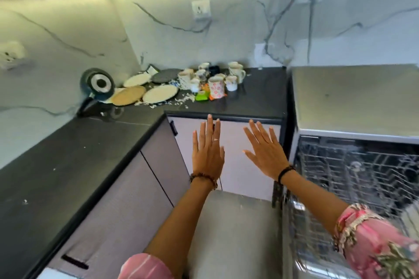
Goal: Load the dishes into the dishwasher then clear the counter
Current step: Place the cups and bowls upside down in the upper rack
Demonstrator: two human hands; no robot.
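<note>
Head cam showed basically nothing loaded yet. Both hands were held out flat in front of the cabinet, fingers straight and spread, holding nothing — left hand (207, 152) and right hand (265, 153) side by side. The dishwasher (353, 179) on the right stood open, and its racks looked empty as far as I could tell. All the dishes sat far off in the counter (260, 97) corner: plates (159, 93) to the left, mugs (216, 86) clustered right of them, a pan (99, 85) propped against the wall, plus scraps. So the whole job was left — loading first, then clearing.
</note>
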